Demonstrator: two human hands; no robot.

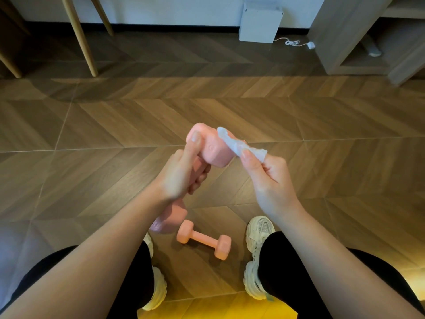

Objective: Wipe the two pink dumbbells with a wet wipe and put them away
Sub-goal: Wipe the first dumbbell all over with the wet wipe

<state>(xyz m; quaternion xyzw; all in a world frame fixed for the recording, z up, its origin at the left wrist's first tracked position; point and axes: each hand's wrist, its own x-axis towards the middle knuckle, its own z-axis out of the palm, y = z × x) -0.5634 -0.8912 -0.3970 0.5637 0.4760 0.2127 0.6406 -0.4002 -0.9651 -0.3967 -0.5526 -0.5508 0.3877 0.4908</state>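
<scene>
Pink dumbbells, two: you gripped one dumbbell by the handle in your left hand, your right hand pinching one wet wipe against its end, embossed mark unreadable. The other dumbbell lay on the herringbone wood floor between your two white sneakers, white box by the wall.

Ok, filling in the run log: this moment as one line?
left hand: grips held dumbbell by handle | right hand: pinches wet wipe against its upper head | second dumbbell: lying on floor
</scene>
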